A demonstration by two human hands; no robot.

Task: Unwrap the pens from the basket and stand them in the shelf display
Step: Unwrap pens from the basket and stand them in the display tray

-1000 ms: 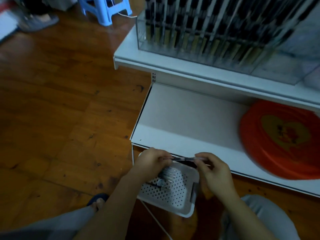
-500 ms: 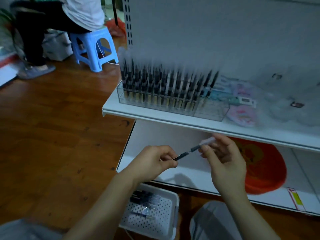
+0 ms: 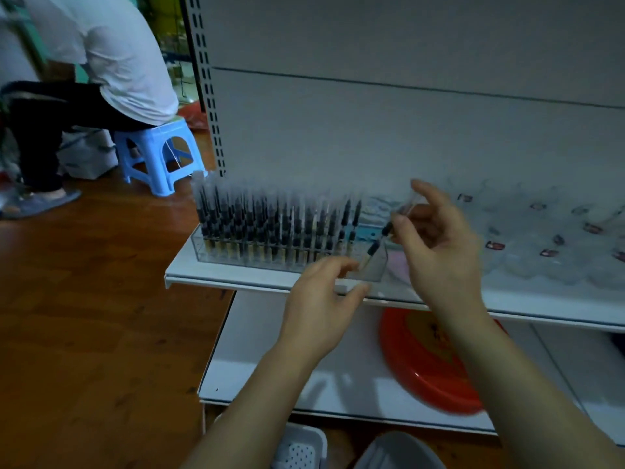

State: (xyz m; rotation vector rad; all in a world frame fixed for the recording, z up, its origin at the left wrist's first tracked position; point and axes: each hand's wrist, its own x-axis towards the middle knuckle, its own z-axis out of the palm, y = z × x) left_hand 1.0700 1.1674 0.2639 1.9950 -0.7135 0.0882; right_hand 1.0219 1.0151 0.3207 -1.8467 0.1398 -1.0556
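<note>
My right hand (image 3: 439,258) pinches a dark pen (image 3: 378,241) near its upper end and holds it tilted over the right end of the clear display case (image 3: 216,253). A bit of clear wrapper (image 3: 411,202) sticks up between the same fingers. Several black pens (image 3: 270,228) stand upright in the case. My left hand (image 3: 321,302) hovers just below the pen's lower tip with its fingers loosely curled and holds nothing. A corner of the white perforated basket (image 3: 301,446) shows at the bottom edge.
The case stands on a white shelf (image 3: 236,280) with clear packets (image 3: 541,242) to its right. A red round tray (image 3: 422,370) lies on the lower shelf. A person sits on a blue stool (image 3: 159,147) at the left, on the wooden floor.
Both hands rose from the basket to the display case with the pen. My left hand, which gripped the pen's end before, has let go. The view tilted upward.
</note>
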